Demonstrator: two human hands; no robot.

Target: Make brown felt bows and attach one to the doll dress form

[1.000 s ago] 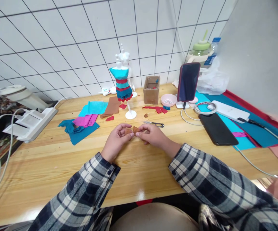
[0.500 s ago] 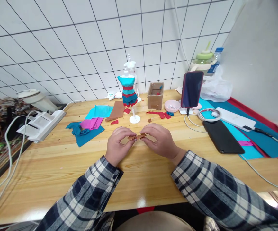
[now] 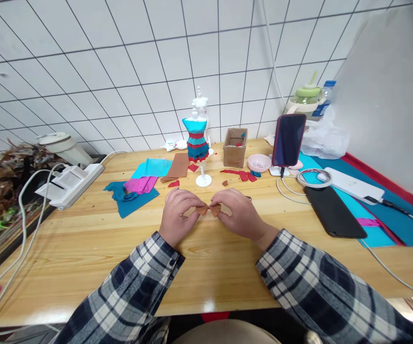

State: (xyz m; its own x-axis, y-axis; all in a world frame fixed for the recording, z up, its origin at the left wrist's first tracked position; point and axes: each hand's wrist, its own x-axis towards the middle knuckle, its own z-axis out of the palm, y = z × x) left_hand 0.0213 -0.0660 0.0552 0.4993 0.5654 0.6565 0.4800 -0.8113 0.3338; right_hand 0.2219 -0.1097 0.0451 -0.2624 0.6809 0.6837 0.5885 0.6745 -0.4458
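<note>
A small brown bow (image 3: 214, 210), of paper or thin cloth, spreads into two fans with a narrow middle. My left hand (image 3: 179, 215) pinches its left fan between thumb and fingers. On the other side, my right hand (image 3: 240, 212) grips the right fan the same way. Both hands are just above the table. Behind them stands a small white dress form (image 3: 203, 179) wearing a strapless dress (image 3: 196, 138) in turquoise and red bands with a dark blue ruffled hem. A second white form (image 3: 201, 102) is partly hidden behind it.
Turquoise, magenta, blue and brown sheets (image 3: 179, 165) lie left of the form. Red scraps (image 3: 244, 176), a cardboard box (image 3: 235, 153) and a pink bowl (image 3: 259, 163) are to its right. Farther right are a propped phone (image 3: 289, 141), a black phone (image 3: 335, 212) and cables. A power strip (image 3: 72, 186) sits left.
The brown bow has turned so that its fanned ends show more openly between my hands. The whole view has shifted slightly, while both hands keep their pinch.
</note>
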